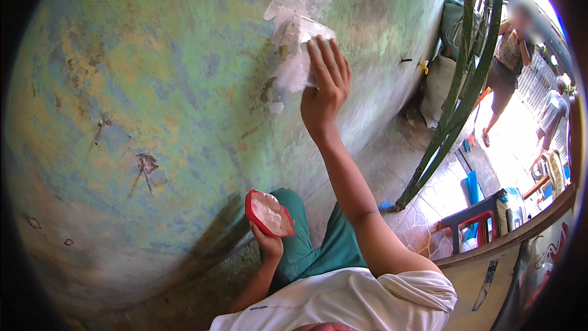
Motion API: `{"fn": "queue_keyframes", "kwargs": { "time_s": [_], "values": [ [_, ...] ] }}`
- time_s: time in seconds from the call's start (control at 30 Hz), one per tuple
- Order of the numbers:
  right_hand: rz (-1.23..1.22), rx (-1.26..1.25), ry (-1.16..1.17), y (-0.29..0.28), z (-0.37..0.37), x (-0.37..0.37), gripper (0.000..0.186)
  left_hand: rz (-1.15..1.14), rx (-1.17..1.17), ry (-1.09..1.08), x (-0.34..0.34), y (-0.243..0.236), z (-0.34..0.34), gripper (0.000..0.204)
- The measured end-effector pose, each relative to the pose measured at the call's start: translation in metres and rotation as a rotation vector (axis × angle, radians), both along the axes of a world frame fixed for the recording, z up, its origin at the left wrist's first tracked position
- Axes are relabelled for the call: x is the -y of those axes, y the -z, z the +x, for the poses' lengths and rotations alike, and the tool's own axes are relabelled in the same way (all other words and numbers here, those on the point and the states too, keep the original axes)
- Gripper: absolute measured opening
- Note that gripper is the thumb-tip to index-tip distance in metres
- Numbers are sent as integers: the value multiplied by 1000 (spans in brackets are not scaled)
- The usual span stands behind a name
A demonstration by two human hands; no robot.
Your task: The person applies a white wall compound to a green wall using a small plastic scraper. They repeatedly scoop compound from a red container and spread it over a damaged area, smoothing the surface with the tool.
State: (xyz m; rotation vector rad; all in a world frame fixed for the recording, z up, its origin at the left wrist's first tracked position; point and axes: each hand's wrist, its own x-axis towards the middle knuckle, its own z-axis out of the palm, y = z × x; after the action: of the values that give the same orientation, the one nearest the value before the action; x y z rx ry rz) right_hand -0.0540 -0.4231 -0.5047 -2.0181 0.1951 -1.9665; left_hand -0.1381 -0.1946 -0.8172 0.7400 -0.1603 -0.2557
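Observation:
My right hand (326,86) grips a pale flat spreader (312,29) against the mottled green wall (147,61), over a rough patch of white paste (286,70); the fingers hide much of the tool. Low in front of me, my left hand (269,243) holds a red tray (285,224) with pale paste inside, tilted near my teal-trousered knee (288,197).
Long dark green poles (462,101) lean at the right, near sacks (436,89). Beyond them, two people (507,67) (551,113) are in a bright opening. Chairs or frames (474,220) lie behind a curved low partition edge (502,236) beside me.

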Motion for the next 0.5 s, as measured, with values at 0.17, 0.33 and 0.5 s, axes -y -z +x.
{"fn": "queue_keyframes", "kwargs": {
  "time_s": [0.17, 0.33, 0.5],
  "values": [
    [-129, 14, 4, -2, 5, -4, 52, 314, 141, -114, 1, -5, 0, 70],
    [-66, 11, 53, 5, 1, -7, 53, 21, 18, 43, 1, -17, -2, 75],
    [-213, 61, 36, 2, -2, -2, 55, 24, 0, 53, 2, -22, -3, 76]
  ]
}}
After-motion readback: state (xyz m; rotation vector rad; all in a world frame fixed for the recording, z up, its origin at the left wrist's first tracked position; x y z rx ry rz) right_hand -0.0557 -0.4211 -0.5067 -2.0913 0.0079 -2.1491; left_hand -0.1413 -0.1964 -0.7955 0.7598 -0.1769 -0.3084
